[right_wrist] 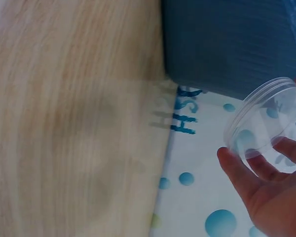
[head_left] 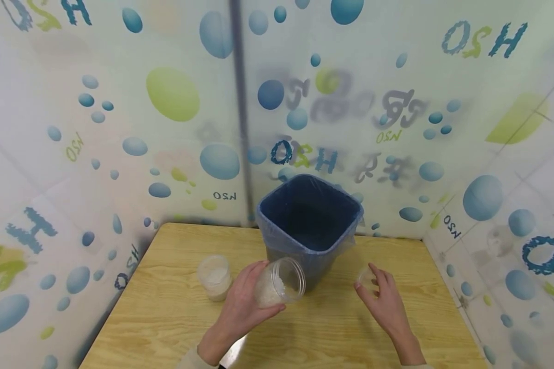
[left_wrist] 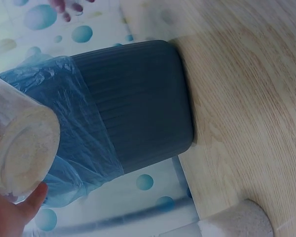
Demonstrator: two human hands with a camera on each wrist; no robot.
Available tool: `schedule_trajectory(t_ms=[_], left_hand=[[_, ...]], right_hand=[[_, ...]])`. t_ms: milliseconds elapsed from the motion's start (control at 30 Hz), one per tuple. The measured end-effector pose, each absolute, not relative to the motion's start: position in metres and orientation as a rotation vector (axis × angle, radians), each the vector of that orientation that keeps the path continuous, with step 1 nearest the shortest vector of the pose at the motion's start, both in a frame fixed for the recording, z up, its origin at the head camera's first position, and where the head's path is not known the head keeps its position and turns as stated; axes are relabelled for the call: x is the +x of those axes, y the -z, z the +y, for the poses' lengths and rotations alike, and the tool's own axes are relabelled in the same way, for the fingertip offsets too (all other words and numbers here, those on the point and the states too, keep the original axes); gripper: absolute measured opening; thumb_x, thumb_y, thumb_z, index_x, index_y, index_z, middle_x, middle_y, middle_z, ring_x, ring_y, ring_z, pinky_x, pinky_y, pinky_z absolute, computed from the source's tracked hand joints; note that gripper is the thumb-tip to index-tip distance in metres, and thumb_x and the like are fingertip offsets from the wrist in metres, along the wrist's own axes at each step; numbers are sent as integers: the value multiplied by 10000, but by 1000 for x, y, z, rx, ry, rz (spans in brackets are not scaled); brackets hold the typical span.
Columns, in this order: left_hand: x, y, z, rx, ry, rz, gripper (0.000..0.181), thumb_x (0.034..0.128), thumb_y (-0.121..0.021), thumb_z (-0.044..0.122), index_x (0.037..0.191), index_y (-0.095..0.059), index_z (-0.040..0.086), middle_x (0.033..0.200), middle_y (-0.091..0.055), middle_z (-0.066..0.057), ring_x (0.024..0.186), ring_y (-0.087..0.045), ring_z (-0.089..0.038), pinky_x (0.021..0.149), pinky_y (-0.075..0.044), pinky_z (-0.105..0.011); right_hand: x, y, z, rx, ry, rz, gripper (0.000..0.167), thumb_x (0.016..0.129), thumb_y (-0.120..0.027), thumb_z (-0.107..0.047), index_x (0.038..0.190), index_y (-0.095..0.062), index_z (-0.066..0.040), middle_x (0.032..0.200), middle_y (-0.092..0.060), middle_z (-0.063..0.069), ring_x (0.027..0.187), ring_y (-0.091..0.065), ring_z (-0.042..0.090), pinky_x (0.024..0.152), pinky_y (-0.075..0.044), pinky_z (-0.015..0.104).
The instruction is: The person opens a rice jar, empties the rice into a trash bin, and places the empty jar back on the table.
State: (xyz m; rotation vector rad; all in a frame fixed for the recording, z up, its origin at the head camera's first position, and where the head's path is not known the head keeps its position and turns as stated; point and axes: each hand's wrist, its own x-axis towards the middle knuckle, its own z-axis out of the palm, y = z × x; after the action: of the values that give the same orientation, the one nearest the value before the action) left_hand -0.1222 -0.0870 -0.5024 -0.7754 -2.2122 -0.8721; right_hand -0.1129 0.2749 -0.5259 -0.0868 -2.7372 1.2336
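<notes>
My left hand (head_left: 243,296) grips a clear plastic jar (head_left: 273,284) tilted toward the right, its open mouth turned up and outward. White grainy stuff lies inside it; in the left wrist view the jar's base (left_wrist: 29,150) faces the camera. Between thumb and fingers, my right hand (head_left: 388,305) holds a clear round lid (right_wrist: 264,116), seen on edge in the right wrist view. Just behind the left hand's jar stands a blue bin (head_left: 314,261) with a thin clear bag over its rim. A second clear jar (head_left: 214,279) with white contents stands left of my left hand.
The wooden table (head_left: 175,328) carries the bin near its back edge. Wall sheeting (head_left: 184,154) printed with bubbles and letters closes in the back and both sides. Under my left wrist lies a bright, partly hidden object (head_left: 234,352).
</notes>
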Motion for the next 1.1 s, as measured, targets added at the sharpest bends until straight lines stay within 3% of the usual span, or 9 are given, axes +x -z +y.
schedule_trajectory(t_ms=[267,600,833,1100], left_hand=[[-121,502,-87,-757,869,-2238,988,586,-974,410,1400,-564,30,1317,-639,-126,1194,-622,-301,977,-521,-446],[-121,502,-88,-756,847,-2209,1005,548,-987,412,1379,-577,23,1293,-644,-131,1169,-630,-309,938,-540,-457],[-122,503,-87,-753,851,-2217,1003,557,-991,415,1385,-574,33,1295,-644,-131,1166,-634,-306,924,-553,-466],[-123,506,-89,-760,841,-2192,1044,519,-1000,399,1394,-571,27,1290,-641,-136,1146,-639,-312,878,-568,-474]], right_hand=[[-122,551,285,-149,-1062,-2876,846,1003,-570,-585,1591,-339,-22,1490,-365,297,1268,-527,440,923,-531,584],[-129,562,290,-186,-939,-2976,871,997,-562,-607,1580,-339,0,1476,-344,352,1121,-598,526,834,-517,650],[-138,570,291,-164,-790,-3070,790,978,-657,-455,1517,-419,71,1396,-421,422,1077,-612,548,785,-539,628],[-145,575,287,-228,-723,-3140,771,935,-718,-375,1491,-444,84,1356,-457,410,1133,-551,579,834,-514,677]])
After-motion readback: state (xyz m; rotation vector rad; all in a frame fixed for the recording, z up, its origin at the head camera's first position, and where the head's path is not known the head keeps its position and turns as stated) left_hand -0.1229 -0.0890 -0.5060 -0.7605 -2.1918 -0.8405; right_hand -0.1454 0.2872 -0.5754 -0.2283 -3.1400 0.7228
